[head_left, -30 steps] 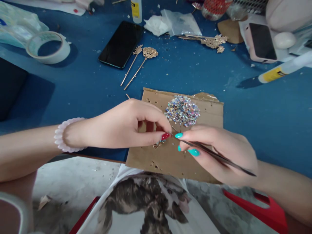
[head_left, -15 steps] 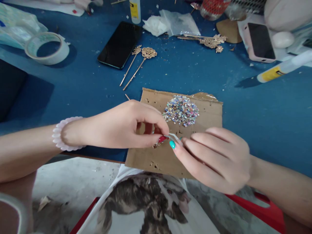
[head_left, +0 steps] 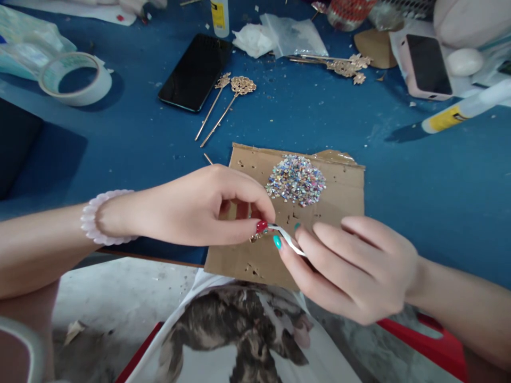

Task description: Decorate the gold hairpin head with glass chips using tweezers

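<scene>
Blue tabletop [head_left: 136, 133] spreads wide, a cardboard sheet [head_left: 343, 199] on it, likely there to catch strays. Left hand [head_left: 203, 205] and right hand [head_left: 351, 268] sit near a pile of glittery chips [head_left: 297, 180], presumably kept within reach: both clamp the tweezers [head_left: 290, 243], left at the tip, apparently for steadiness, with a half-hidden gold ornament [head_left: 253, 239] by the left thumb.

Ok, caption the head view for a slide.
The left hand and right hand meet at a slim tool over cardboard bearing a heap of multicoloured chips.
</scene>
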Demonstrator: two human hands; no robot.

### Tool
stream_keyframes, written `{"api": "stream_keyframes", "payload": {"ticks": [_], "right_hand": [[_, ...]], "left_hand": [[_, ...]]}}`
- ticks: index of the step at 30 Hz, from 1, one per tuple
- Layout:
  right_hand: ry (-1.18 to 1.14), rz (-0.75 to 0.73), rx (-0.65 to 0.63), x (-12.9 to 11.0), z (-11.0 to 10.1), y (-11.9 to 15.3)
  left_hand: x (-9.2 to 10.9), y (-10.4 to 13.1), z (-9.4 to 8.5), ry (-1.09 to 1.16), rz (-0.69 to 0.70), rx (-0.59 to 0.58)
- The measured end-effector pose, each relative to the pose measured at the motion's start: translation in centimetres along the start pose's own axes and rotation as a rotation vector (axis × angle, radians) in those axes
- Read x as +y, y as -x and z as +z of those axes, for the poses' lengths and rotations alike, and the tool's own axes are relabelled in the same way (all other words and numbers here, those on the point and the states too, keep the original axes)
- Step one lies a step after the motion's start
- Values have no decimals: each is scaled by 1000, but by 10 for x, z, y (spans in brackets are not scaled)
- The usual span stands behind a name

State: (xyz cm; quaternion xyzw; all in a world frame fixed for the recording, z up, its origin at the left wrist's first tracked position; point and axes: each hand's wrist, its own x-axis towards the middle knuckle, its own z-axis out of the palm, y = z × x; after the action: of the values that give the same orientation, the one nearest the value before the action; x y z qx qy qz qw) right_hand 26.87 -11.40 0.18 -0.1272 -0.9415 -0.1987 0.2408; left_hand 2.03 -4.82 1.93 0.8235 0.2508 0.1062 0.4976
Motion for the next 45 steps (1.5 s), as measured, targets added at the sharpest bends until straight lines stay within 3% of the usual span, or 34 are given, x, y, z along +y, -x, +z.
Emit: {"api": "stream_keyframes", "payload": {"ticks": [13,45], "right_hand": [[6,-37,-22,0,1,2],[-42,-48,-21,1,4,3]], "left_hand": [[-3,-1,-1,49,-87,-46],[-2,0,3,28,-110,-30]]}}
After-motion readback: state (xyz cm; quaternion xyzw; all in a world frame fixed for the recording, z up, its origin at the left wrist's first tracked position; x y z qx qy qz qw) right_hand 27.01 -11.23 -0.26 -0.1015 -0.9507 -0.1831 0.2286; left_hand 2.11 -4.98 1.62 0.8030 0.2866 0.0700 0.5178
